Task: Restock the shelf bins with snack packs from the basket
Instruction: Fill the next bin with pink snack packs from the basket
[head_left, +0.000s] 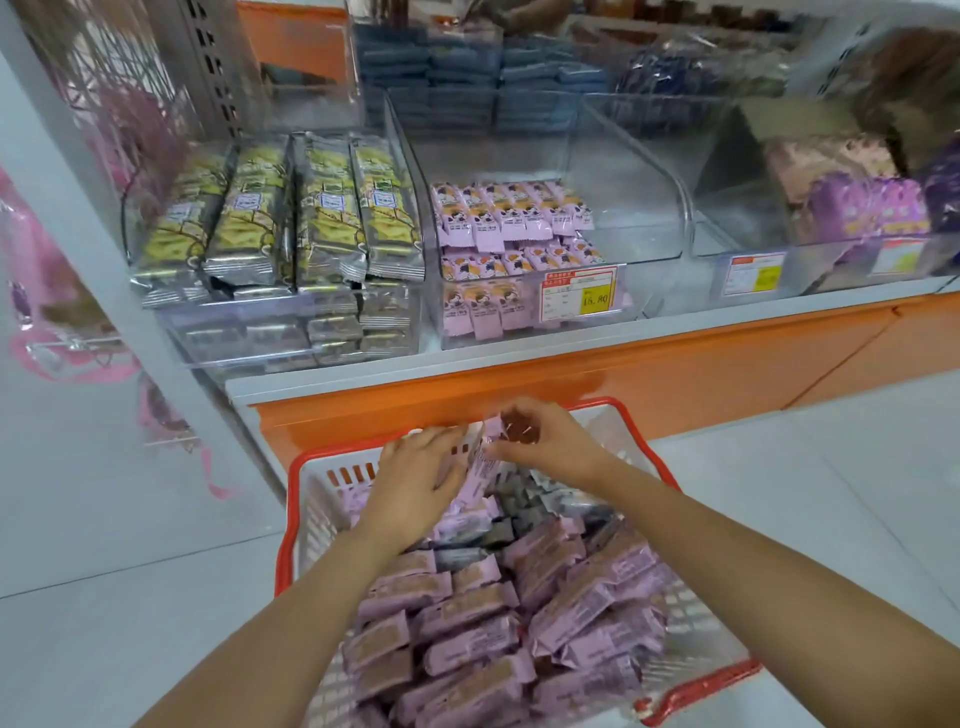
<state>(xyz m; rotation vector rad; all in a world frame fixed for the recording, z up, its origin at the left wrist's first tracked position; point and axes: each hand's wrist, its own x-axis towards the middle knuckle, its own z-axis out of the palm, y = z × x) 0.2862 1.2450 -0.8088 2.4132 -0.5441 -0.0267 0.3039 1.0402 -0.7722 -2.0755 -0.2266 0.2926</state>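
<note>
A white basket with a red rim (306, 467) sits on the floor below me, heaped with small pink snack packs (467, 613). My left hand (415, 478) lies palm down on packs at the basket's far end, fingers curled round them. My right hand (545, 441) is just beside it, pinching a bunch of pink packs (485, 457) that stand up between both hands. On the shelf above, a clear bin (519, 317) holds matching pink packs (509, 218) and is filled only at its front left.
A bin of long yellow-and-silver biscuit packs (291, 218) stands left of the pink bin. To the right sit an empty clear bin (639, 208) and a bin of purple packs (872, 208). Blue packs (467, 78) are stacked behind. The orange shelf base (675, 374) faces the basket.
</note>
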